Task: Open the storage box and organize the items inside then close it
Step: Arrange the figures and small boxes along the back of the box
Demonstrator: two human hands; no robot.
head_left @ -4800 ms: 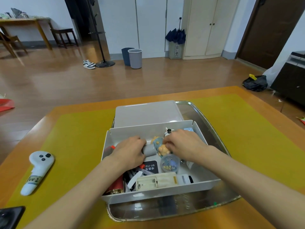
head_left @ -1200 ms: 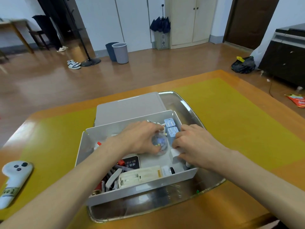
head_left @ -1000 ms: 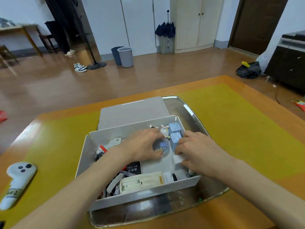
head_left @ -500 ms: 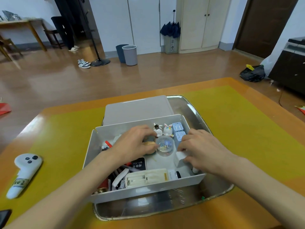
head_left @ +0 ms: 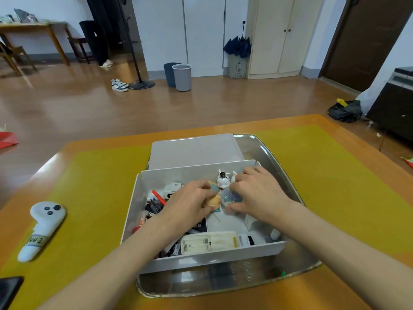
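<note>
The white storage box (head_left: 138,198) stands open on a metal tray (head_left: 279,162), with its lid (head_left: 194,151) lying flat behind it. Both hands are inside the box. My left hand (head_left: 190,202) grips a small tan and blue figurine (head_left: 214,199). My right hand (head_left: 257,193) holds a clear ball (head_left: 231,199) beside it. Two white rabbit figurines (head_left: 223,181) stand at the back wall. A white battery holder (head_left: 207,241), a black card (head_left: 199,225) and several pens (head_left: 154,206) lie in the box.
A white controller (head_left: 42,227) lies on the yellow mat (head_left: 89,180) to the left. A dark phone corner (head_left: 9,287) shows at the lower left. The wooden table's edge (head_left: 335,124) runs behind the tray. Bins, shoes and a stand are on the floor beyond.
My right hand moved left from the small boxes at the box's right side onto the clear ball. My left hand let go of the ball and now holds the figurine.
</note>
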